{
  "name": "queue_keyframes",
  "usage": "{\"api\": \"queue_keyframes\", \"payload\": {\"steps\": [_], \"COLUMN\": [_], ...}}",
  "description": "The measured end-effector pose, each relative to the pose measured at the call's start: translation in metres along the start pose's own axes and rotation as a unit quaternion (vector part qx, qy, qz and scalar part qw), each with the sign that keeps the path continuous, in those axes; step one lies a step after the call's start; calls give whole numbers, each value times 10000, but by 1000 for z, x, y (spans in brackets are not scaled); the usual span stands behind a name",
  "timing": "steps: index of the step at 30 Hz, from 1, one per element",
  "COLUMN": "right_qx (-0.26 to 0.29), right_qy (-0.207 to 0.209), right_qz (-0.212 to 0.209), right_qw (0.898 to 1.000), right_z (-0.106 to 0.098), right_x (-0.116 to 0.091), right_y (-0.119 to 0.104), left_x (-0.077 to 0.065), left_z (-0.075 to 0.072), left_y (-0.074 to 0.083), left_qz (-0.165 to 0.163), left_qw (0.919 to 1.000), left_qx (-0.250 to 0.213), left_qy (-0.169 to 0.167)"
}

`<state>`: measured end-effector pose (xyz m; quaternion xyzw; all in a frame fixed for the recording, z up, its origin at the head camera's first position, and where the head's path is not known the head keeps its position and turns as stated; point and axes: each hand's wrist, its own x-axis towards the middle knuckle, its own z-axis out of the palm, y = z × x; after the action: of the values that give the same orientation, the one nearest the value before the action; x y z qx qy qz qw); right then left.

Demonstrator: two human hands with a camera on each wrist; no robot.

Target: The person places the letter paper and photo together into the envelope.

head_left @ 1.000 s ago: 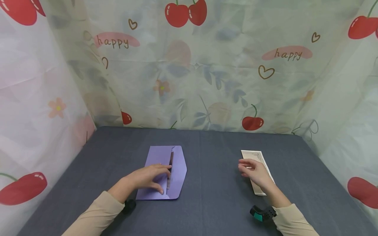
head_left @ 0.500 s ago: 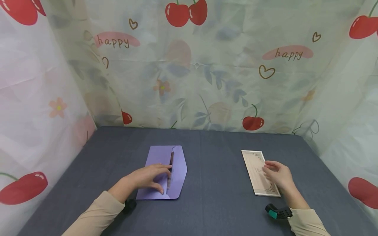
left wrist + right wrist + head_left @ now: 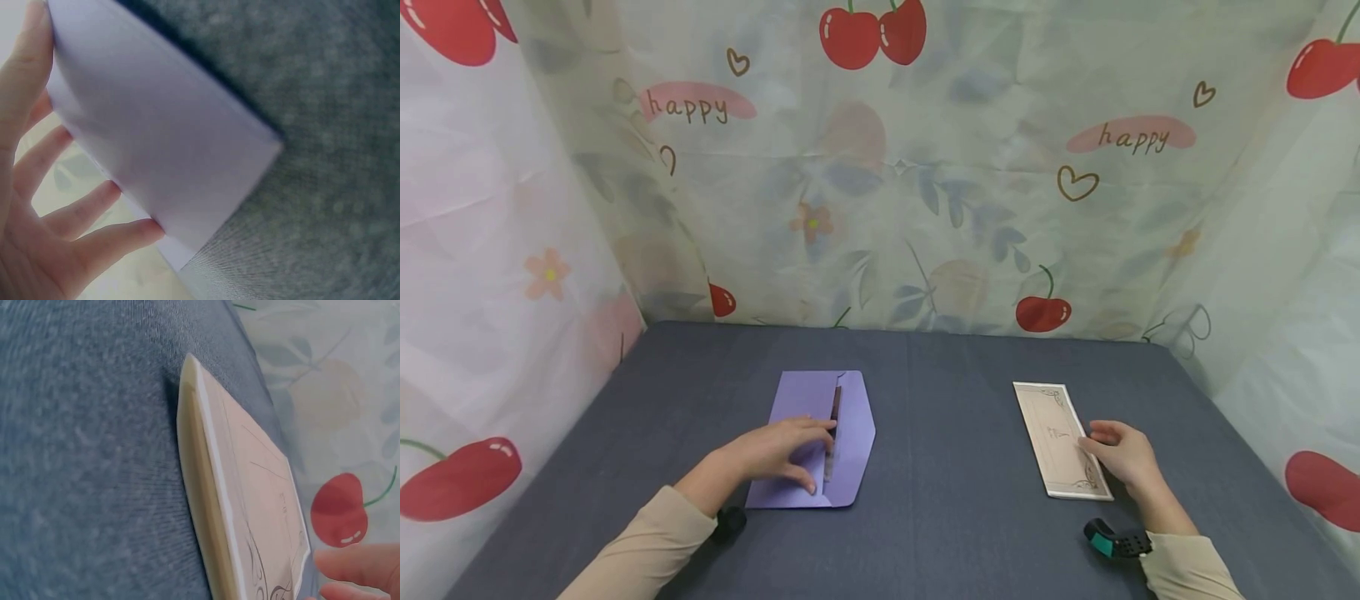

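On the left of the table lies a purple envelope (image 3: 850,450) with its pointed flap unfolded to the right. A dark strip of something inside (image 3: 833,412) shows along its opening. My left hand (image 3: 778,454) rests on the envelope with fingers spread; in the left wrist view its fingertips touch the purple paper (image 3: 156,137). To the right lies a cream folded card (image 3: 1051,433) with ornamental corners and a faint central print. Its layered edge (image 3: 203,456) shows in the right wrist view. My right hand (image 3: 1123,458) is beside the card, fingers loosely bent, fingertips right at its right edge.
A dark grey cloth (image 3: 925,467) covers the table. Behind and at both sides hang pale curtains (image 3: 910,208) printed with cherries and flowers. A black band with a teal part (image 3: 1116,542) sits at my right wrist.
My right hand has moved right, off the top of the card to its right edge, uncovering the printed face. My left hand and the envelope have stayed still.
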<state>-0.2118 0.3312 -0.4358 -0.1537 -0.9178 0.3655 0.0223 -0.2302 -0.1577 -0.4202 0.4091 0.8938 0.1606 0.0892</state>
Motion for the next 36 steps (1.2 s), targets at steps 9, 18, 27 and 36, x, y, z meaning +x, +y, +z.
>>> {"api": "queue_keyframes", "payload": {"steps": [9,18,27,36], "right_qx": [-82,-207,-351,-304], "right_qy": [-131,-98,-117,-76], "right_qz": [-24,-74,-63,-1], "right_qw": [9999,9997,9993,9995], "right_z": [-1,1,3,3], "right_x": [1,0,2,2], "right_y": [0,-2,-1,-3], "left_x": [0,0,0,0], "left_z": [0,0,1,0], "left_y": [0,1,1,1], "left_qz": [14,-78,-78,-32], "left_qw": [10000,10000,10000,10000], "left_qx": [-22,15,15,44], "left_qy": [-8,-33,-25,-5]}}
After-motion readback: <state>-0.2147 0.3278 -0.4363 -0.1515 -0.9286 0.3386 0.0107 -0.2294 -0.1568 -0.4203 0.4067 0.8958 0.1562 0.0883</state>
